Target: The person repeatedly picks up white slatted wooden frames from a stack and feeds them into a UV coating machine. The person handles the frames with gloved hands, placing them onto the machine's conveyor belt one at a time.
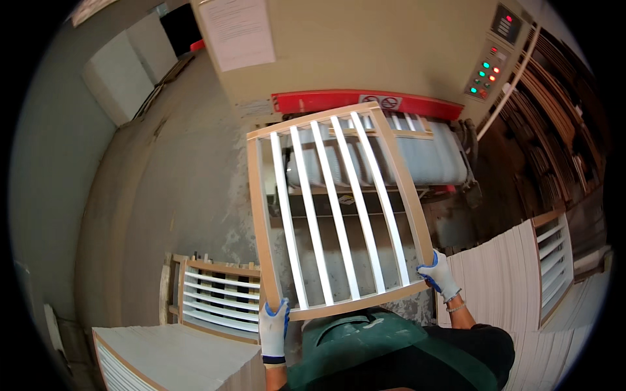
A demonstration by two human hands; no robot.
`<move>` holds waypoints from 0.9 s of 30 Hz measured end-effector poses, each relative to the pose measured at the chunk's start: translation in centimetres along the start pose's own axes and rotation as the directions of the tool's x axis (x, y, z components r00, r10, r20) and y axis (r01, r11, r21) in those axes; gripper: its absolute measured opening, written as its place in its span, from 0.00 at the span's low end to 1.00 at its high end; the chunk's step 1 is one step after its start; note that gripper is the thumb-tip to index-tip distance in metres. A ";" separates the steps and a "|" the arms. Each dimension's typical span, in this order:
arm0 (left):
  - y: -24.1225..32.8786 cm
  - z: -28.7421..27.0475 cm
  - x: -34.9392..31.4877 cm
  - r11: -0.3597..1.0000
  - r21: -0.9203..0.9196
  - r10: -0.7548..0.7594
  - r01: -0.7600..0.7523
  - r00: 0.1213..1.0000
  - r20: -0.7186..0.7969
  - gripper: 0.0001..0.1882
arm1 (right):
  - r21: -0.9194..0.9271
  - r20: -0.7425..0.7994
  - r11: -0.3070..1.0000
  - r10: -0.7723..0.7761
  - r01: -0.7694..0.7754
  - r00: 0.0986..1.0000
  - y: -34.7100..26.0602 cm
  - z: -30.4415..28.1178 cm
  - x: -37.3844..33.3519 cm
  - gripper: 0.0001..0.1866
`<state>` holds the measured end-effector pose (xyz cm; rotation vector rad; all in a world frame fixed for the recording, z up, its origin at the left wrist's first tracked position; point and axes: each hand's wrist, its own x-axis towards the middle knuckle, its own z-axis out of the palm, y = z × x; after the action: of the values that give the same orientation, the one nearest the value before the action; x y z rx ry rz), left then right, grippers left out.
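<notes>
A slatted panel [335, 215] with a bare brown frame and several white bars is held up in front of me, its far end over the machine's conveyor. My left hand [274, 326], in a white glove with blue palm, is closed on its near left corner. At the near right corner, my right hand [440, 277], gloved alike, grips the frame edge. Both thumbs lie over the frame; the fingers beneath are mostly hidden. Beyond the held panel, another slatted panel [417, 134] lies on the grey conveyor belt [437, 159], partly covered by the held one.
A beige machine [365, 49] with a red guard bar [313, 101] stands ahead; its control panel [486, 70] has lit buttons. A panel stack [486, 274] rises on my right. Left are a slatted panel [220, 296] and another stack [176, 358]. Brown boards [541, 124] fill the far right.
</notes>
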<state>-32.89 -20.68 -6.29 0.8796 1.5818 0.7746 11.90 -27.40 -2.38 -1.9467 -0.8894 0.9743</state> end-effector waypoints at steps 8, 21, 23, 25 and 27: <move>4.1 6.5 -0.6 0.963 0.259 0.047 -0.077 0.992 0.118 0.19 | 0.108 -0.111 0.986 0.138 -0.126 0.984 5.9 -5.2 -2.3 0.14; 2.0 11.0 6.3 0.604 0.541 0.445 -0.586 0.811 0.381 0.22 | 0.157 -0.113 0.984 -0.061 0.079 0.992 9.4 -8.4 8.6 0.05; 1.3 11.0 7.4 0.611 0.509 0.411 -0.606 0.793 0.450 0.18 | 0.195 -0.082 0.980 -0.018 0.034 0.996 8.9 -8.8 9.3 0.05; 1.0 11.2 8.6 0.654 0.445 0.373 -0.612 0.772 0.514 0.16 | 0.178 -0.068 0.984 -0.015 0.027 0.998 8.7 -9.0 9.9 0.05; 0.7 11.3 9.6 0.650 0.441 0.345 -0.619 0.757 0.555 0.18 | 0.161 -0.061 0.987 0.031 -0.020 0.998 9.0 -9.0 10.5 0.05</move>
<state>-22.73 -11.72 -12.43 1.8938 1.1816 0.3686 26.58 -25.74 -9.69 -1.8455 -0.7289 0.9633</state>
